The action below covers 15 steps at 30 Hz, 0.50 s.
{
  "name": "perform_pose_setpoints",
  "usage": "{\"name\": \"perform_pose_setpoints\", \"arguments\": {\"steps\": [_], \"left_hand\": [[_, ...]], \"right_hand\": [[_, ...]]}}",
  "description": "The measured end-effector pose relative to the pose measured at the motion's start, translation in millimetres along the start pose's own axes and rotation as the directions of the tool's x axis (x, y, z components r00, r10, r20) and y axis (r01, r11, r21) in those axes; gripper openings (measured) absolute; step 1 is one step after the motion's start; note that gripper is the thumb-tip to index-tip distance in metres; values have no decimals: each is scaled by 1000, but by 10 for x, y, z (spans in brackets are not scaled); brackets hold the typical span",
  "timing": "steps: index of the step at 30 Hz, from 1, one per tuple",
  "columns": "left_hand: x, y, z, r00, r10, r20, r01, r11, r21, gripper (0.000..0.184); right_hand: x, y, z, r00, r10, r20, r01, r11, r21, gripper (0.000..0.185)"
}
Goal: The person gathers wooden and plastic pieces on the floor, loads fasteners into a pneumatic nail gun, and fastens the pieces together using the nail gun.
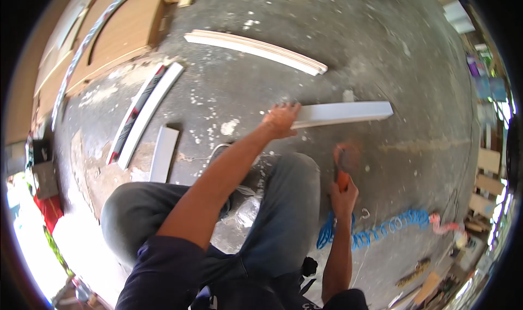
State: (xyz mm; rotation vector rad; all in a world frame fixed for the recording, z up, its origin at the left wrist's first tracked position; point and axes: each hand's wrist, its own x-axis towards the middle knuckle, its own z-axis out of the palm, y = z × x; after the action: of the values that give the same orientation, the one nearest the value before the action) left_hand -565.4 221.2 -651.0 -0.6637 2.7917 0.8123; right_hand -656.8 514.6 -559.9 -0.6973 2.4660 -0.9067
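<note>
Near the middle of the head view, my left hand (281,120) is closed round the left end of a white board (346,112) that lies across the concrete floor. Below the board and to its right, my right hand (344,196) grips the handle of an orange tool (343,171). The tool's upper part is smeared by motion, so its kind is hard to make out. It is apart from the board.
Pale strips (256,50) lie farther ahead. On the left are a long white strip (150,113), a black-and-red strip (136,113) and a short white board (164,154). A coiled blue hose (389,228) lies at lower right. Wooden panels (120,32) stand upper left.
</note>
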Motion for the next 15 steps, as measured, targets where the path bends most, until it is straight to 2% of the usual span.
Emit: {"name": "perform_pose_setpoints", "arguments": {"steps": [2, 3, 4, 5, 6, 8, 10, 13, 14, 15], "left_hand": [[46, 2, 113, 997, -50, -65, 52, 998, 19, 79], [74, -16, 136, 999, -48, -24, 47, 998, -31, 75], [106, -63, 114, 999, -40, 16, 41, 996, -81, 71], [113, -123, 60, 999, -49, 5, 49, 996, -74, 71], [97, -179, -2, 999, -7, 34, 10, 998, -67, 67], [66, -352, -143, 998, 24, 63, -20, 998, -59, 63], [16, -612, -629, 986, 90, 141, -94, 995, 22, 62], [-340, -879, -1658, 978, 26, 207, -35, 999, 39, 65], [-521, -1099, -1845, 992, 72, 101, -81, 992, 95, 67], [-763, -1114, -2185, 989, -33, 141, 21, 996, 88, 73]], "right_hand": [[-101, 212, 35, 996, 38, -86, -47, 993, -112, 41], [-155, 292, 78, 997, 18, -78, -26, 994, -103, 41], [-192, 376, 119, 990, 11, -142, -29, 992, -124, 44], [-227, 442, 149, 979, 8, -205, -39, 988, -146, 47], [-266, 475, 178, 980, -1, -201, -28, 990, -141, 47], [-344, 552, 247, 971, 116, -207, -158, 967, -199, 52], [-393, 689, 373, 967, 107, -231, -151, 972, -182, 53], [-412, 710, 532, 956, 106, -272, -168, 963, -213, 54], [-410, 687, 588, 947, 106, -304, -188, 949, -255, 56], [-407, 684, 646, 950, 106, -294, -184, 950, -251, 56]]}}
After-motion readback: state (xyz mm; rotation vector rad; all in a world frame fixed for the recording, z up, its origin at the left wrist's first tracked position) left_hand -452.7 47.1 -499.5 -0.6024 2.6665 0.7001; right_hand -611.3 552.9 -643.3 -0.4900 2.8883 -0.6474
